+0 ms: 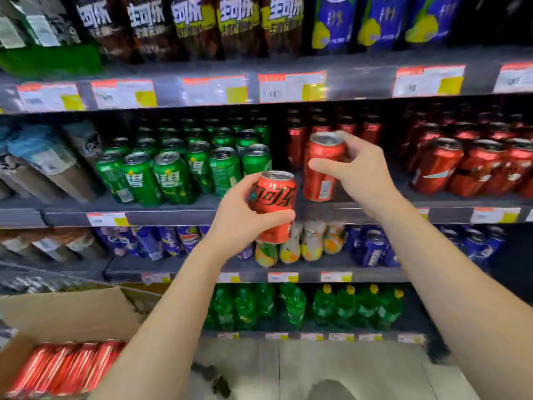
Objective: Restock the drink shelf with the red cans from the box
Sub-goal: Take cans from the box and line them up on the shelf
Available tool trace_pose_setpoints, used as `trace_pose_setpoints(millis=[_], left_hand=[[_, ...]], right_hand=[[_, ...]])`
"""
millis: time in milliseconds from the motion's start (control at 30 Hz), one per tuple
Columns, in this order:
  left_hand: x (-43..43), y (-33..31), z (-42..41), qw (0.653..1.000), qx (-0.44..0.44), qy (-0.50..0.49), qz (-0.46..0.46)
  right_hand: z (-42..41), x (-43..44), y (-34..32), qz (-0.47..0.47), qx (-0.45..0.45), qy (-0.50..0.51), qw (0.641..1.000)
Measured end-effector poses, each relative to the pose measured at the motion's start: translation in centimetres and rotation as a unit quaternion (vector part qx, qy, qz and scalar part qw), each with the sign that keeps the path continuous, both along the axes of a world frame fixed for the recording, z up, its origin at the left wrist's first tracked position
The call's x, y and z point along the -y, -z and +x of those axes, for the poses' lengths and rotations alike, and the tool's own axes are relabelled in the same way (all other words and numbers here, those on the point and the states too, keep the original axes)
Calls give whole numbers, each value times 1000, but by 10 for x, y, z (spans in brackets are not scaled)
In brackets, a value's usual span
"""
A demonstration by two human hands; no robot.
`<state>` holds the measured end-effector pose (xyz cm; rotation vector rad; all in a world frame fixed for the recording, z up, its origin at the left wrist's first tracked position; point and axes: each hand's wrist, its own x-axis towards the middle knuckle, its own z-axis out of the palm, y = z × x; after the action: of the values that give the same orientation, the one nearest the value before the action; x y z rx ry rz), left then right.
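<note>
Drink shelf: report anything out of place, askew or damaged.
Nothing stands out: green cans and shelved red cans stand in rows, no spill or dents visible. Their slight lean looks like wide-lens distortion.

Overhead light falls bright on the forearms [173, 327] and the pale floor [317, 368]. It glints on the lids of the green cans [173, 177] and streaks glare along the red cans [66, 368] in the box [72, 313], while the back of the middle shelf [173, 216] sinks into deep shadow. Blur smears the price labels [291, 88] and the bottles [196, 24] along the top, worst toward the shelf's left end; the print on the red can [275, 197] at its front edge is sharpest. The wide lens bows the shelf edges slightly.
</note>
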<state>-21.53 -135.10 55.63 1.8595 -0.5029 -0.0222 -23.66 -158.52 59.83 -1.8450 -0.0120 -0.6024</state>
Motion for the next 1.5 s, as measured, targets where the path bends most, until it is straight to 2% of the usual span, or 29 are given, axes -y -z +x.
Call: trace_pose_setpoints(millis=[167,400,567,700,967,1067,1333,1433,1500], left_hand=[[17,39,8,998,40,-13,-48],[11,73,-10,990,118,3,-77],[9,90,-12,990,131,11,-55],[11,89,-6,990,128,11,-62],[16,83,4,988,136,15,-67],[16,87,8,989,136,14,-60],[23,90,10,988,139,12,-59],[28,86,11,986,148,10,-73],[31,81,13,983,162,-2,-81]], right_hand=[[54,15,26,-35,15,-12,999],[77,14,58,-59,32,-36,997],[89,19,68,-46,40,-23,998],[104,19,68,-83,28,-29,996],[138,15,58,-170,-15,77,982],[143,12,61,-151,-11,84,985],[132,5,58,-189,-48,113,974],[89,-7,50,-202,-2,177,963],[51,-13,48,-152,23,115,981]])
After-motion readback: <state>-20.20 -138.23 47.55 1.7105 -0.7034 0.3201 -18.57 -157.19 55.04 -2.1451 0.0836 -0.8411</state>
